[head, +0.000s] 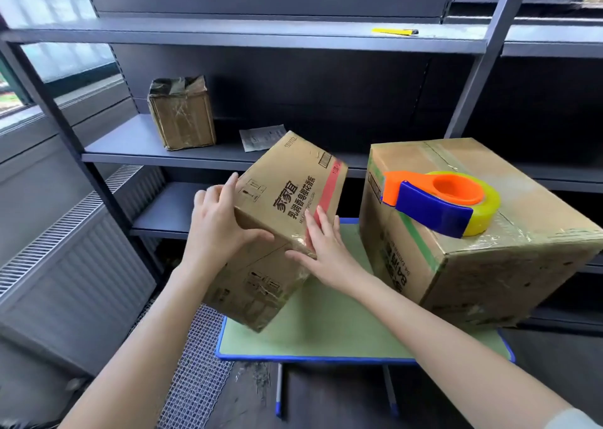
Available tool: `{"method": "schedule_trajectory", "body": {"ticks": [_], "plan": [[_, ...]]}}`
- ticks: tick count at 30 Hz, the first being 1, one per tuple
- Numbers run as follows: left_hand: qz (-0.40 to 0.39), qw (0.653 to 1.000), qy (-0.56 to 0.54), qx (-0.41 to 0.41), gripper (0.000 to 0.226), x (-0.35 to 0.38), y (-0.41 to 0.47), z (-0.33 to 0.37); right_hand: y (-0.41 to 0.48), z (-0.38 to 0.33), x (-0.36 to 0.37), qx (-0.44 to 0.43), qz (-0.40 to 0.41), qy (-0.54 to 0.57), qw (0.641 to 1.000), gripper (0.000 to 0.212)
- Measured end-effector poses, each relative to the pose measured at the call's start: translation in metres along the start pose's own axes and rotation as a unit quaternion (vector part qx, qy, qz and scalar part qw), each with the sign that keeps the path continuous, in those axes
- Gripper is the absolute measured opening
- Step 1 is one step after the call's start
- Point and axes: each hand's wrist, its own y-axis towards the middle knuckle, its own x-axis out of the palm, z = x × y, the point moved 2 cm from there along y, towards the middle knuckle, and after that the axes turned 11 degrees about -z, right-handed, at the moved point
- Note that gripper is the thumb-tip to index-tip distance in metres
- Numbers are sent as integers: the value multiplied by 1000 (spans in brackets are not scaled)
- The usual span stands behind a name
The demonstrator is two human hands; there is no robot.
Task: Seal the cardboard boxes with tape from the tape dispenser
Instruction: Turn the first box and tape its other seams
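Both hands are on the printed box [287, 180], which is tipped up on a slant over the left side of the tabletop [326, 330], its lowest corner down by the left edge. The left hand [217, 226] has a real grip on it: fingers curled round the box's upper left edge, thumb stretched across the near face. The right hand [326, 249] lies flat, fingers straight and pressed along the top face just beside the red stripe, thumb spread down over the edge, holding nothing. Shiny tape shows along that edge under the right palm.

Over on the right side of the tabletop sits the big box [489, 265], hanging past the right edge, its top seam and sides streaked with clear tape. And there is the tape dispenser [437, 203], orange and blue with a yellowish roll, lying on top of the big box near its front left corner, well clear of both hands.

Behind, on the grey shelf [130, 145], a small box [182, 118] stands upright towards the left end with a paper slip [261, 136] lying beside it. One shelf up, a yellow cutter [393, 31] rests near the front edge.
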Motion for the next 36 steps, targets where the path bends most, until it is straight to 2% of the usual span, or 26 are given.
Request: {"method": "schedule_trajectory", "body": {"ticks": [2,4,6,7,10,15,20,24,27,29,33,36], "plan": [[-5,999,15,42,107,-3,0,4,4,4,-2,3,-34,-2,999,93],[-57,995,10,78,92,4,-4,5,7,9,-7,-14,-57,-29,998,93],[-96,989,-7,116,72,22,-13,10,10,12,-7,-24,-70,-52,996,91],[-91,985,-4,145,61,31,-18,13,11,14,-5,-21,-79,-59,995,91],[-80,977,0,195,43,58,-25,27,10,24,1,19,-92,-67,993,95],[-156,960,-17,230,15,93,-21,41,0,56,6,94,-94,-34,991,91],[-218,943,-59,242,25,131,-26,45,-6,87,15,153,-67,5,986,68],[-284,924,-76,246,29,163,-36,55,-12,108,20,203,-60,36,977,60],[-287,925,-72,237,37,173,-36,56,-14,113,21,221,-56,54,972,55],[-293,924,-74,233,39,173,-34,52,-14,111,20,231,-60,36,971,61],[-311,917,-79,237,33,166,-33,47,-13,98,21,212,-81,31,973,96],[-264,944,-51,192,32,155,-30,30,-11,81,21,178,-70,15,981,104]]}}
